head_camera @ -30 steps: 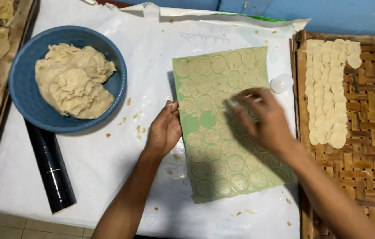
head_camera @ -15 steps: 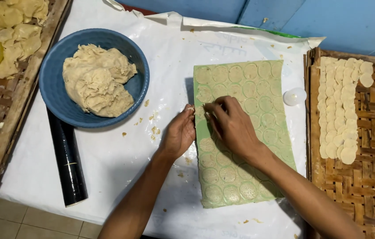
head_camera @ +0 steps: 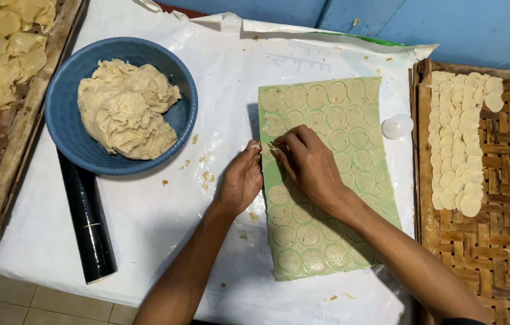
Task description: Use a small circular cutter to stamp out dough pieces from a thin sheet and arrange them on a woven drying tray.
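Both hands meet at the left edge of the green sheet point(head_camera: 327, 180) of rolled dough stamped with circles: the left hand point(head_camera: 241, 180) and right hand point(head_camera: 309, 165) each pinch a thin scrap of dough point(head_camera: 265, 146) between fingertips. Left of that pinch sits the blue bowl point(head_camera: 62, 108) of dough, with the black roller point(head_camera: 86, 222) below it. Right of it lie a small white cutter point(head_camera: 397, 126) and a woven tray point(head_camera: 507, 229) carrying cut rounds point(head_camera: 460, 144).

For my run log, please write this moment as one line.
left hand: pinching dough trim at green sheet edge | right hand: on sheet, fingertips at same trim | blue bowl: dough
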